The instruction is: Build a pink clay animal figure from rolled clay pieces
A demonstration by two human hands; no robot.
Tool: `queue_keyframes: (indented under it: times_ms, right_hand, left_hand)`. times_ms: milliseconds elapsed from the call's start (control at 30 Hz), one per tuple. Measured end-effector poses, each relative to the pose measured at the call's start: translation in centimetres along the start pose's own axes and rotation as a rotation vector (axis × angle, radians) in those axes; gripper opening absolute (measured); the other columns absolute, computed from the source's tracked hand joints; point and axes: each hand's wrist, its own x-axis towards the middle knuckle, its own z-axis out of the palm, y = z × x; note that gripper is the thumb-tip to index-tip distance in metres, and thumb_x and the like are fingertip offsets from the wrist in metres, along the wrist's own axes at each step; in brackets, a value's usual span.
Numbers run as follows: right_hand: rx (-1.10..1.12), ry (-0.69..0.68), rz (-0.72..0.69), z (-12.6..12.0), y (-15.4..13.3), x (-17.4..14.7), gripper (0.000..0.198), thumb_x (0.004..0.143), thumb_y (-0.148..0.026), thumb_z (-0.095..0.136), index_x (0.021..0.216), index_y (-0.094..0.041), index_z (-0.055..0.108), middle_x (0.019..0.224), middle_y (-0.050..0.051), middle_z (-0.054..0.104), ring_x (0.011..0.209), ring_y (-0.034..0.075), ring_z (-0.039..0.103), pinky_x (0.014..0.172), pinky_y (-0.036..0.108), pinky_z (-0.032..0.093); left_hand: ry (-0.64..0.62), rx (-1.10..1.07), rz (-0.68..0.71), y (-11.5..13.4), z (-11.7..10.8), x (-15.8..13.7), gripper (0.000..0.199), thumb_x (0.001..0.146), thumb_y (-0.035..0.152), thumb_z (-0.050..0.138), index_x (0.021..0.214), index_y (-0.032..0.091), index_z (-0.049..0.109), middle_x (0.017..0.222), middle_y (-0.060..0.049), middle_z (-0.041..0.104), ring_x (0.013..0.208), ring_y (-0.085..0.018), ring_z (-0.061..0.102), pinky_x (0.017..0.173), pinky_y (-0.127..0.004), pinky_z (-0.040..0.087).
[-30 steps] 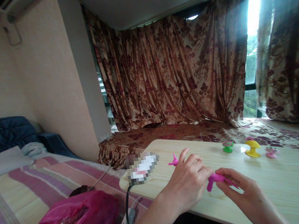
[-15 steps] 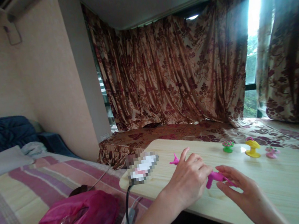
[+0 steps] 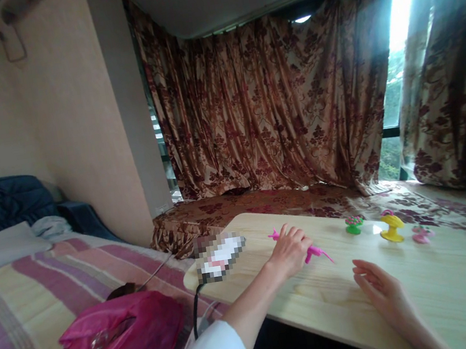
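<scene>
My left hand (image 3: 292, 247) is closed from above around a bright pink modelling-clay figure (image 3: 313, 253) over the table. Its stubby leg-like end and a thin tail stick out to the right of my fingers; the middle is hidden under the hand. Just left of my fingertips is a smaller pink clay piece (image 3: 273, 235) with pointed tips. Whether the two pink parts touch cannot be seen. Apart from them, my right hand (image 3: 379, 287) hovers over the table's near side, fingers loosely extended and holding nothing.
On the pale wooden table (image 3: 345, 280) stand a green clay piece (image 3: 354, 225), a yellow mushroom-like one (image 3: 392, 226) and a pink one (image 3: 423, 234). A blurred-out device (image 3: 223, 255) with a black cable lies at the left. A magenta bag (image 3: 121, 337) rests on the bed.
My left hand has carried the pink clay figure left and away from me, beside the smaller pink piece. My right hand has let go of the figure and drawn back.
</scene>
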Motion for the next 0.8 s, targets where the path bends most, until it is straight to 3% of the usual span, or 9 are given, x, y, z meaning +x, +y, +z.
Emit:
queue_keyframes:
  times_ms: [167, 367, 467, 567, 700, 800]
  right_hand:
    - [-0.024, -0.013, -0.005, 0.0, 0.0, -0.1, 0.035, 0.079, -0.04, 0.054, 0.104, -0.016, 0.058, 0.097, 0.011, 0.068, 0.087, 0.023, 0.066, 0.075, 0.034, 0.054]
    - [-0.054, -0.026, -0.026, 0.0, 0.0, -0.1, 0.035, 0.08, -0.04, 0.052, 0.103, -0.014, 0.058, 0.096, 0.012, 0.068, 0.086, 0.023, 0.066, 0.076, 0.036, 0.054]
    - [-0.059, -0.042, -0.03, -0.1, 0.1, -0.2, 0.034, 0.08, -0.039, 0.052, 0.104, -0.015, 0.059, 0.099, 0.012, 0.068, 0.089, 0.023, 0.066, 0.078, 0.035, 0.054]
    - [-0.063, -0.06, -0.035, -0.2, 0.0, -0.3, 0.032, 0.081, -0.038, 0.052, 0.103, -0.016, 0.06, 0.103, 0.011, 0.068, 0.091, 0.022, 0.066, 0.08, 0.034, 0.054]
    - [-0.082, -0.072, -0.054, -0.3, -0.3, -0.4, 0.03, 0.08, -0.039, 0.053, 0.098, -0.017, 0.063, 0.098, 0.01, 0.069, 0.087, 0.022, 0.067, 0.077, 0.033, 0.055]
    - [-0.096, -0.077, -0.08, -0.3, -0.6, -0.5, 0.029, 0.079, -0.039, 0.054, 0.094, -0.018, 0.065, 0.094, 0.009, 0.069, 0.085, 0.022, 0.067, 0.076, 0.033, 0.055]
  left_hand:
    - [0.031, -0.028, -0.019, 1.1, -0.1, -0.9, 0.013, 0.082, 0.012, 0.05, 0.086, 0.017, 0.061, 0.09, -0.004, 0.061, 0.096, -0.021, 0.053, 0.1, -0.044, 0.027]
    - [0.105, -0.09, -0.072, 1.5, -2.6, -1.1, 0.022, 0.078, 0.011, 0.056, 0.096, 0.022, 0.061, 0.096, -0.001, 0.063, 0.099, -0.02, 0.055, 0.102, -0.039, 0.029]
    - [0.162, -0.114, -0.184, 0.2, -4.4, -3.2, 0.026, 0.08, 0.012, 0.053, 0.102, 0.024, 0.06, 0.103, -0.002, 0.062, 0.103, -0.02, 0.053, 0.1, -0.04, 0.032]
    - [0.224, -0.123, -0.365, -1.4, -5.5, -7.1, 0.025, 0.083, 0.013, 0.047, 0.103, 0.021, 0.059, 0.102, -0.005, 0.062, 0.1, -0.021, 0.054, 0.091, -0.039, 0.04]
    - [0.253, -0.145, -0.549, -1.8, -4.3, -11.5, 0.022, 0.084, 0.014, 0.044, 0.094, 0.018, 0.063, 0.093, -0.008, 0.064, 0.092, -0.022, 0.056, 0.085, -0.039, 0.043]
    - [0.226, -0.183, -0.595, -0.9, -2.4, -12.2, 0.021, 0.083, 0.017, 0.048, 0.096, 0.019, 0.065, 0.094, -0.006, 0.064, 0.093, -0.022, 0.057, 0.085, -0.038, 0.044]
